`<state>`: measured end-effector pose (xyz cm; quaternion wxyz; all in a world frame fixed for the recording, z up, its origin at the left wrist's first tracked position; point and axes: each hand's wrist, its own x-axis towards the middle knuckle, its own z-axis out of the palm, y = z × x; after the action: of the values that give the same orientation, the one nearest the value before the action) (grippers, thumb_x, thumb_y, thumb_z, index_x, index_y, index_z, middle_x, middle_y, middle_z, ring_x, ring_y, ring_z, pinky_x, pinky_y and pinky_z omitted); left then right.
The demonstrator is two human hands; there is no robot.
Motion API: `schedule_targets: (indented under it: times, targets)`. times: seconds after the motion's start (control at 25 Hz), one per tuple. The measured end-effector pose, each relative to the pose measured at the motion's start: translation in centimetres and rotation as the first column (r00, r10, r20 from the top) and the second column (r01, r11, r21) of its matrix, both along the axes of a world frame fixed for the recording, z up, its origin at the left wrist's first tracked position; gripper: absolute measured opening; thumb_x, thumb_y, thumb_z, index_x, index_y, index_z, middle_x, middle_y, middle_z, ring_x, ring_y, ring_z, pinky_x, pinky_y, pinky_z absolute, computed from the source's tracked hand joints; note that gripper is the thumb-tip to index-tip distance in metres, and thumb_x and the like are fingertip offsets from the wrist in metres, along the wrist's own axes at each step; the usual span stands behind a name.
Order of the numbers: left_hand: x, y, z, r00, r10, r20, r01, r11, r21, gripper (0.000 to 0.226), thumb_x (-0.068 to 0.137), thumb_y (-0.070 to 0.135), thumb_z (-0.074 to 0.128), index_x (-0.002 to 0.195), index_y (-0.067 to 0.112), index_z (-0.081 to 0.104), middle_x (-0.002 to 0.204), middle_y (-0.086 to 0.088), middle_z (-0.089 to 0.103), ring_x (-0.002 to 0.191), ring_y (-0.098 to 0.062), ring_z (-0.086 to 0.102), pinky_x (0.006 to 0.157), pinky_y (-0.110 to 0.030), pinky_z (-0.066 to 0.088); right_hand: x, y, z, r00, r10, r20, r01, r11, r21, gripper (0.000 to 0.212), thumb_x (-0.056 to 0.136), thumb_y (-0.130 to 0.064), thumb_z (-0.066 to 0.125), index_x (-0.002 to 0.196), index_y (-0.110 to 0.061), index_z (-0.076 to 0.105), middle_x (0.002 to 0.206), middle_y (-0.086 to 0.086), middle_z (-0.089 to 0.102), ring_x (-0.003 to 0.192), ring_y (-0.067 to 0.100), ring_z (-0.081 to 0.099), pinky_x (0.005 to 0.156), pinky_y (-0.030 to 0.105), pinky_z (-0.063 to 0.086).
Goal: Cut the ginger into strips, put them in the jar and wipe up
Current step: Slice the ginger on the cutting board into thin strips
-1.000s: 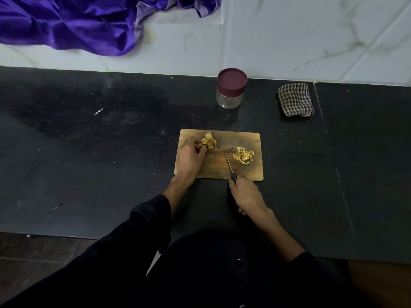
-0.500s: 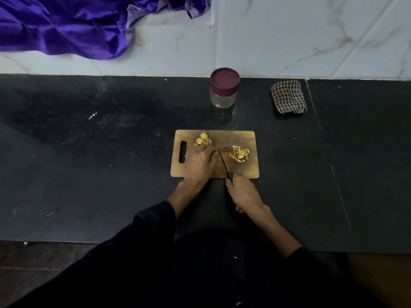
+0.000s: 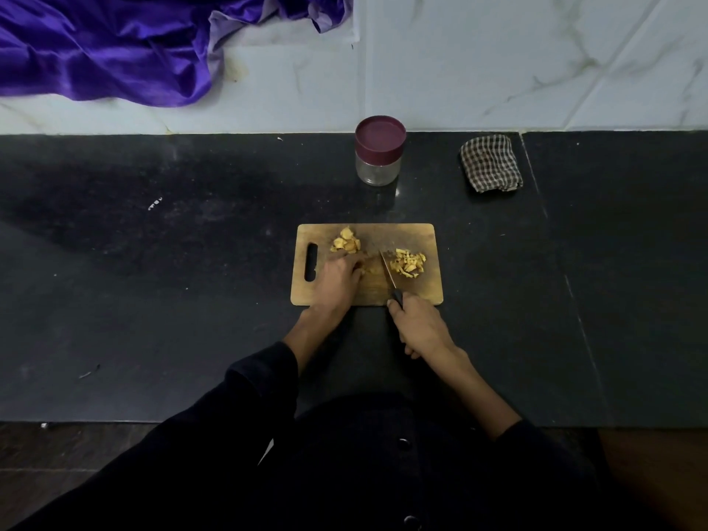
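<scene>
A wooden cutting board [image 3: 429, 293] lies on the black counter. A pile of uncut ginger slices [image 3: 346, 241] sits at its upper left, and a heap of cut ginger strips [image 3: 408, 263] lies at its right. My left hand [image 3: 337, 279] presses down on a ginger piece [image 3: 367, 268] in the board's middle, its fingers curled over it. My right hand [image 3: 419, 326] grips the black handle of a knife [image 3: 387, 272], whose blade points away from me between the left hand and the strips. A glass jar [image 3: 379, 151] with a maroon lid on stands behind the board.
A folded checked cloth [image 3: 491, 163] lies at the back right beside the jar. A purple satin fabric [image 3: 103, 47] hangs over the white marble wall at the upper left. Small crumbs dot the counter's left part. The counter's front edge runs just below my arms.
My left hand moved from the uncut pile at the board's back left to the middle, bringing a piece beside the blade. The knife stays in my right hand.
</scene>
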<state>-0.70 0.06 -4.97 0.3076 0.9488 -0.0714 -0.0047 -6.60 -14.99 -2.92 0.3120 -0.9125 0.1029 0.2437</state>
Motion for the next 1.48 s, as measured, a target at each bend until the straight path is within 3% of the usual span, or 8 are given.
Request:
schedule_targets:
  times: [0.16,0.36,0.64,0.76,0.88,1.16,1.32,1.48]
  targets:
    - [-0.4,0.1,0.1,1.0,-0.008,0.027,0.008,1.0,0.012,0.025,0.091,0.007,0.057,0.114,0.009,0.065,0.105,-0.01,0.066,0.093,-0.022,0.062,0.081,-0.036,0.052,1.9,0.2,-0.3,0.978,-0.029,0.207,0.028,1.0,0.008,0.022,0.103,-0.029,0.049,0.107,-0.01,0.06,0.091,0.009,0.067,0.079,0.028,0.069,0.072,0.047,0.059]
    - [-0.6,0.3,-0.2,1.0,0.017,0.021,-0.015,0.999,-0.051,0.019,0.09,0.006,0.055,0.104,0.008,0.067,0.099,-0.009,0.068,0.087,-0.021,0.063,0.078,-0.039,0.053,4.7,1.8,0.1,0.927,0.107,0.36,-0.063,0.99,-0.13,0.014,0.096,-0.018,0.061,0.105,-0.01,0.066,0.103,0.008,0.069,0.097,0.025,0.065,0.079,0.035,0.051]
    - [-0.7,0.6,0.1,0.999,0.053,0.01,-0.051,0.988,-0.147,0.023,0.087,0.001,0.057,0.106,0.008,0.068,0.103,-0.006,0.068,0.092,-0.015,0.062,0.084,-0.025,0.05,5.1,2.8,-0.4,0.912,0.158,0.379,-0.073,0.971,-0.229,0.022,0.096,-0.021,0.062,0.115,-0.011,0.065,0.119,0.007,0.061,0.106,0.026,0.063,0.087,0.039,0.054]
    - [-0.8,0.5,0.1,0.998,0.063,0.007,-0.061,0.986,-0.156,0.021,0.087,0.002,0.058,0.105,0.007,0.068,0.103,-0.007,0.068,0.092,-0.015,0.062,0.082,-0.02,0.048,5.2,2.9,-0.5,0.927,0.084,0.365,-0.022,0.985,-0.17,0.02,0.096,-0.023,0.062,0.112,-0.011,0.066,0.11,0.007,0.065,0.102,0.024,0.064,0.082,0.035,0.051]
    - [-0.8,0.6,0.3,0.997,0.075,-0.003,-0.074,0.984,-0.165,0.02,0.088,0.002,0.059,0.105,0.007,0.067,0.103,-0.006,0.068,0.091,-0.015,0.062,0.08,-0.018,0.046,5.5,3.0,-0.2,0.92,0.032,0.391,0.022,0.991,-0.133,0.018,0.098,-0.024,0.061,0.11,-0.012,0.067,0.103,0.006,0.068,0.098,0.021,0.065,0.077,0.03,0.048]
    - [-0.5,0.6,0.1,0.995,0.088,-0.047,-0.095,0.979,-0.178,0.019,0.088,0.004,0.06,0.105,0.008,0.068,0.103,-0.004,0.07,0.092,-0.013,0.064,0.083,-0.02,0.049,4.7,2.2,-0.5,0.909,0.136,0.394,-0.079,0.985,-0.156,0.014,0.093,-0.017,0.067,0.105,-0.01,0.07,0.111,0.004,0.063,0.097,0.019,0.064,0.08,0.03,0.05]
    - [-0.1,0.9,0.8,0.98,0.14,-0.142,-0.172,0.953,-0.249,0.017,0.09,0.011,0.061,0.105,0.011,0.068,0.102,0.001,0.068,0.089,-0.004,0.059,0.077,-0.011,0.043,3.6,-0.2,-0.2,0.918,-0.044,0.393,0.034,0.999,0.033,0.016,0.093,-0.014,0.067,0.108,-0.014,0.072,0.113,-0.001,0.065,0.101,0.013,0.062,0.086,0.026,0.048]
    - [0.4,-0.1,1.3,0.962,0.095,-0.256,-0.158,0.958,-0.24,0.016,0.091,0.015,0.06,0.104,0.013,0.068,0.104,0.003,0.066,0.095,-0.007,0.06,0.085,-0.024,0.05,2.3,-1.9,-0.8,0.93,-0.149,0.337,0.12,0.987,0.104,0.017,0.093,-0.012,0.066,0.107,-0.016,0.073,0.111,-0.002,0.068,0.099,0.017,0.065,0.088,0.039,0.055]
